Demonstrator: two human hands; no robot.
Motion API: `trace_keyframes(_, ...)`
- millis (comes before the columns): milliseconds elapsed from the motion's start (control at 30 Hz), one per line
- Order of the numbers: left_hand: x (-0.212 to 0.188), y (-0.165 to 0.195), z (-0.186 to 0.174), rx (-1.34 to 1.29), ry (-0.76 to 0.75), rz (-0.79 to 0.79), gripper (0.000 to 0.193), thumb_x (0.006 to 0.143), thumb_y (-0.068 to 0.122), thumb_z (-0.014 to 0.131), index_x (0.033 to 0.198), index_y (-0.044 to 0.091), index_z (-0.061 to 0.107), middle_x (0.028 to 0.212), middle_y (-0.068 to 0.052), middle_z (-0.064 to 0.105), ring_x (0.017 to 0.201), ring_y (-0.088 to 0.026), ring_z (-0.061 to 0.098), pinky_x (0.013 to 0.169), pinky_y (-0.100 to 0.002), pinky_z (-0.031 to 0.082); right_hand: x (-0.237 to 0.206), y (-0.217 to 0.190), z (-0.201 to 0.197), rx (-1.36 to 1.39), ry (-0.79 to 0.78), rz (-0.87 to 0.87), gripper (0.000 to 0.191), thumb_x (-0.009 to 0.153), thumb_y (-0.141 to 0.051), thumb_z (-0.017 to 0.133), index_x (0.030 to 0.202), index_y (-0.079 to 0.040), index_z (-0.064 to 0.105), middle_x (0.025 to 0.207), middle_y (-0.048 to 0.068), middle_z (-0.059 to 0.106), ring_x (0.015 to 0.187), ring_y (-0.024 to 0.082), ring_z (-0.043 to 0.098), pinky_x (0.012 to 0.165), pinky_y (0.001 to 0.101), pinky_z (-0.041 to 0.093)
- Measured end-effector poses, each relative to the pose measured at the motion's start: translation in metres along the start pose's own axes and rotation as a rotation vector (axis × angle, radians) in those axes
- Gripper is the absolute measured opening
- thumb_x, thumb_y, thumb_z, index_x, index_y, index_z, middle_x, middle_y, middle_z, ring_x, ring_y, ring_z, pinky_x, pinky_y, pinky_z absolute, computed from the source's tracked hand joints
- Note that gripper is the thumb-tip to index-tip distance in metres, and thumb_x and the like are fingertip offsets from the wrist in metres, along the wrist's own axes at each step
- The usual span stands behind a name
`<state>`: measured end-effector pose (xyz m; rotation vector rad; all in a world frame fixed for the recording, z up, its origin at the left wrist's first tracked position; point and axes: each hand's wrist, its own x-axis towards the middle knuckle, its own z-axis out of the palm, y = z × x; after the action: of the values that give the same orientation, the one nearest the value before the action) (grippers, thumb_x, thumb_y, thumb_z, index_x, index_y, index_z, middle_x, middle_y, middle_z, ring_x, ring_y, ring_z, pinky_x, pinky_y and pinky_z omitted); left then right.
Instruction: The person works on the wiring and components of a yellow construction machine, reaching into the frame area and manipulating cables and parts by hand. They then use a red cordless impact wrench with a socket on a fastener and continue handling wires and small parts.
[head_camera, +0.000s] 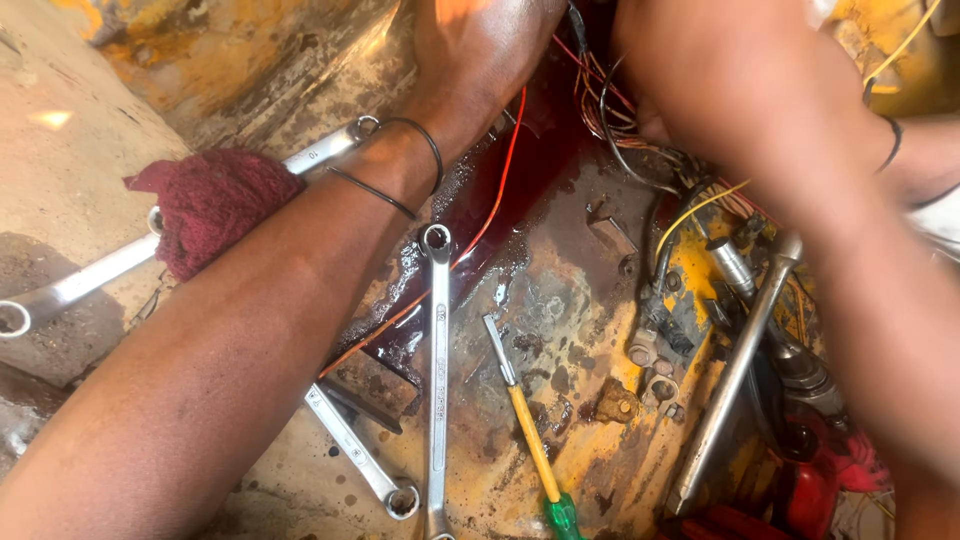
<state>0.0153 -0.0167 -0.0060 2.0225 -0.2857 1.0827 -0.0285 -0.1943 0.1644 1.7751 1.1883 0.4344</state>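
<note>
Both arms reach up into a dark red, oily cavity at the top of the view. The left hand (480, 50) sits beside the tangled wire bundle (620, 110); the right hand (650, 90) seems to press into those wires. Neither hand's fingers show, so their grip cannot be told. A ring spanner (437, 380), a screwdriver (525, 420) and a red rag (215, 205) lie on the rusty yellow panel (560, 290) below

Rusty yellow metal floor (560, 290), oil-wet, bearing ring spanners (437, 380), screwdriver (528, 430), steel bar (735, 370), red rag (215, 205), loose wires (620, 110)
</note>
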Motion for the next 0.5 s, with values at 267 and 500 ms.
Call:
trace_keyframes(267, 0.001, 0.001, 0.0, 0.0, 0.004, -0.005, 0.019, 0.092, 0.018, 0.067, 0.075, 0.01, 0.07, 0.059, -0.009, 0.063, 0.05, -0.027, 0.062, 0.049, -0.043, 0.049, 0.058, -0.079, 0.035, 0.697, -0.14, 0.651, 0.02, 0.086, -0.014, 0.062, 0.095, 0.001, 0.073, 0.092, 0.026, 0.071, 0.086, 0.042, 0.071, 0.071, 0.0501, 0.056)
trace_keyframes(500, 0.002, 0.002, -0.001, -0.003, 0.006, -0.001, 0.019, 0.092, 0.018, 0.067, 0.075, 0.01, 0.07, 0.058, -0.009, 0.063, 0.05, -0.027, 0.062, 0.048, -0.043, 0.049, 0.026, -0.06, 0.016, 0.997, -0.327, 0.602, 0.023, 0.09, -0.018, 0.066, 0.088, 0.004, 0.071, 0.092, 0.031, 0.069, 0.091, 0.046, 0.068, 0.086, 0.0511, 0.054)
